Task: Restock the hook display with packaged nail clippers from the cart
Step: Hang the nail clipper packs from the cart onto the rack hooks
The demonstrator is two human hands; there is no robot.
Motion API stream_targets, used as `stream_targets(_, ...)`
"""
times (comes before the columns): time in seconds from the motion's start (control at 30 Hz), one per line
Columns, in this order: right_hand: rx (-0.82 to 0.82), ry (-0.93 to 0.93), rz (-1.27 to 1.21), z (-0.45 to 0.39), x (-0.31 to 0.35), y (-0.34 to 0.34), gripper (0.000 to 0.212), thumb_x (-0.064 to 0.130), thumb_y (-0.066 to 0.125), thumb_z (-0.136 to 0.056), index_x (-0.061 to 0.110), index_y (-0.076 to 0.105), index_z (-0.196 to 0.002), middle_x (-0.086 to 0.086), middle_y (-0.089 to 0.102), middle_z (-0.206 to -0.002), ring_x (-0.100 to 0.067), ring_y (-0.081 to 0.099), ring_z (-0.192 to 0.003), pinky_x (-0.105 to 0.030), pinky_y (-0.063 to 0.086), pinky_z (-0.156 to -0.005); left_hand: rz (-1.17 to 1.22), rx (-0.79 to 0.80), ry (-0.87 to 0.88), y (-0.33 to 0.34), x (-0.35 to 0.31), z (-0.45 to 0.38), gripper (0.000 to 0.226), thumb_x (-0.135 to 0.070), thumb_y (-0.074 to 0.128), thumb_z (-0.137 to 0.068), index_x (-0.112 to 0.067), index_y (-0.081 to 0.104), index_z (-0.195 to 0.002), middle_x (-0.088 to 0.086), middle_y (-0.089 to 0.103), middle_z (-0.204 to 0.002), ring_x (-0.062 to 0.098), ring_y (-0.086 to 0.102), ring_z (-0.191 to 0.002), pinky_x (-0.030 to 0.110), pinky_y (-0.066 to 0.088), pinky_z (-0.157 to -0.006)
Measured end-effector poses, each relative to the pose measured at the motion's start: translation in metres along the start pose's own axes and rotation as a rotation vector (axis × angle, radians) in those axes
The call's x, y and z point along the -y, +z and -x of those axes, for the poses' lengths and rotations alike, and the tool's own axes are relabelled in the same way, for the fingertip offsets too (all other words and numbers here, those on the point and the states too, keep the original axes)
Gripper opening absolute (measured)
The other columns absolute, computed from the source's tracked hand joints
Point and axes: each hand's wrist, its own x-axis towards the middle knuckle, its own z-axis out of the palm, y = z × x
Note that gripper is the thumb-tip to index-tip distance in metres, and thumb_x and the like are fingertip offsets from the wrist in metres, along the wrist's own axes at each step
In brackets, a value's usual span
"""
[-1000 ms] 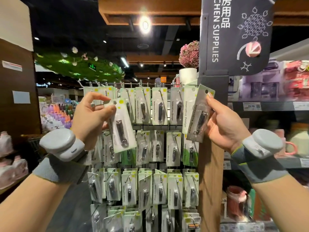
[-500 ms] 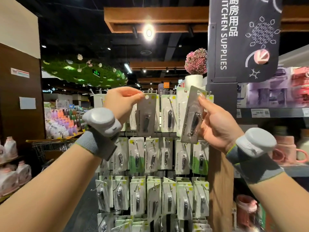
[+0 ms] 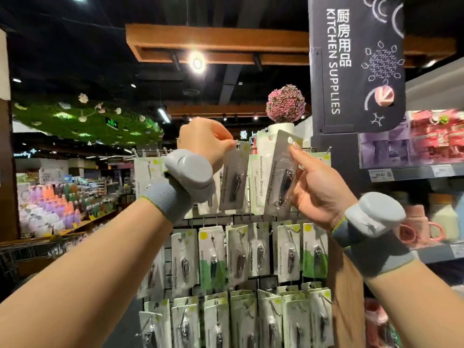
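At far left, a metal wire shopping cart (image 3: 30,249) sits low and well apart from the work. The left hand (image 3: 203,141) is raised to the top row of the black wire-grid hook display (image 3: 251,218), its fingertips pinching the top edge of a flat, glossy clear-plastic blister card with a small steel nail clipper (image 3: 234,175) sealed inside. That card hangs with its long axis near vertical, its punched hole right at the fingertips and seemingly at the tip of a thin metal hook; whether the hole is already threaded cannot be told. The coming push likely runs straight back along that hook.

Just to the right, the right hand (image 3: 319,187) grips a second identical carded nail clipper (image 3: 282,172) along its right edge, thumb on the face, card leaning slightly right, hole uppermost and clear of any hook. Below, rows of white-and-green carded clippers (image 3: 251,249) hang stiffly.
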Motion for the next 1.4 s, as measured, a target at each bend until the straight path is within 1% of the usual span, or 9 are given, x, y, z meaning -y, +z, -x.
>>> stream_targets(0.17, -0.018, 0.005, 0.042, -0.01, -0.002, -0.002, 0.023, 0.027, 0.046, -0.099, 0.013, 0.064, -0.104, -0.011, 0.073, -0.098, -0.023, 0.071, -0.087, -0.043, 0.058, -0.077, -0.259, 0.018, 0.056, 0.009, 0.005, -0.003, 0.013, -0.022, 0.064, -0.086, -0.028, 0.071, -0.078, -0.004, 0.071, -0.09, 0.019, 0.063, -0.088, 0.035, 0.051, -0.087)
stream_targets(0.47, 0.0, -0.012, 0.057, -0.025, -0.005, -0.006, 0.024, 0.026, 0.045, -0.099, 0.014, 0.064, -0.105, -0.007, 0.073, -0.093, -0.017, 0.071, -0.08, -0.035, 0.06, -0.072, -0.433, 0.09, -0.05, 0.022, 0.011, -0.013, 0.017, -0.04, 0.066, -0.084, -0.027, 0.064, -0.073, -0.004, 0.067, -0.088, 0.024, 0.057, -0.098, 0.037, 0.031, -0.091)
stream_targets(0.6, 0.001, -0.009, 0.077, -0.024, -0.003, -0.007, 0.024, 0.025, 0.045, -0.1, 0.013, 0.063, -0.109, -0.008, 0.072, -0.102, -0.019, 0.07, -0.088, -0.036, 0.059, -0.078, -0.427, 0.026, 0.029, 0.022, 0.01, -0.009, 0.013, -0.038, 0.061, -0.087, -0.029, 0.067, -0.095, -0.003, 0.066, -0.105, 0.025, 0.053, -0.107, 0.041, 0.031, -0.094)
stream_targets(0.7, 0.008, -0.014, 0.107, -0.023, -0.002, -0.004, 0.022, 0.022, 0.044, -0.1, 0.011, 0.062, -0.106, -0.007, 0.072, -0.097, -0.017, 0.069, -0.087, -0.032, 0.058, -0.077, -0.214, -0.144, 0.225, 0.016, 0.003, 0.0, 0.016, -0.03, 0.056, -0.091, -0.023, 0.067, -0.098, 0.0, 0.064, -0.102, 0.023, 0.056, -0.099, 0.038, 0.042, -0.089)
stream_targets(0.8, 0.041, -0.05, 0.141, -0.021, -0.002, 0.0, 0.021, 0.018, 0.043, -0.1, 0.01, 0.062, -0.102, 0.001, 0.073, -0.078, -0.008, 0.069, -0.073, -0.023, 0.058, -0.069, 0.095, -0.075, 0.261, 0.011, -0.016, 0.013, 0.019, -0.032, 0.058, -0.091, -0.017, 0.069, -0.091, -0.004, 0.067, -0.086, 0.009, 0.059, -0.077, 0.024, 0.049, -0.073)
stream_targets(0.97, 0.018, -0.107, 0.384, -0.018, -0.006, 0.001, 0.025, 0.028, 0.045, -0.099, 0.014, 0.065, -0.1, -0.013, 0.071, -0.1, -0.037, 0.062, -0.106, -0.051, 0.045, -0.099, 0.315, 0.205, 0.152, 0.012, -0.027, 0.017, 0.015, -0.023, 0.071, -0.081, -0.009, 0.071, -0.087, 0.0, 0.07, -0.077, 0.001, 0.061, -0.062, 0.016, 0.047, -0.057)
stream_targets(1.17, 0.027, -0.08, 0.301, -0.012, -0.005, -0.007, 0.032, 0.036, 0.048, -0.097, 0.012, 0.068, -0.087, -0.004, 0.069, -0.074, -0.012, 0.065, -0.062, -0.027, 0.055, -0.065, 0.482, 0.219, 0.029, 0.006, -0.021, 0.025, 0.007, -0.017, 0.073, -0.079, -0.01, 0.071, -0.081, -0.001, 0.069, -0.069, 0.003, 0.061, -0.056, 0.013, 0.044, -0.049)
stream_targets(1.27, -0.054, -0.087, 0.32, -0.008, -0.003, -0.014, 0.028, 0.038, 0.056, -0.092, 0.014, 0.061, -0.077, 0.004, 0.052, -0.055, -0.005, 0.048, -0.042, -0.016, 0.038, -0.043, 0.505, 0.204, -0.026, -0.001, -0.012, 0.029, 0.005, -0.016, 0.073, -0.079, -0.011, 0.071, -0.079, 0.002, 0.07, -0.072, 0.01, 0.061, -0.062, 0.017, 0.047, -0.053)
stream_targets(1.4, -0.123, -0.143, 0.323, -0.005, -0.002, -0.033, 0.017, 0.019, 0.073, -0.079, 0.016, 0.059, -0.073, -0.003, 0.063, -0.068, -0.023, 0.048, -0.063, -0.029, 0.038, -0.051, 0.528, 0.169, -0.071, -0.009, 0.001, 0.04, 0.004, -0.016, 0.074, -0.078, -0.013, 0.071, -0.078, 0.0, 0.068, -0.07, 0.01, 0.059, -0.062, 0.021, 0.047, -0.056)
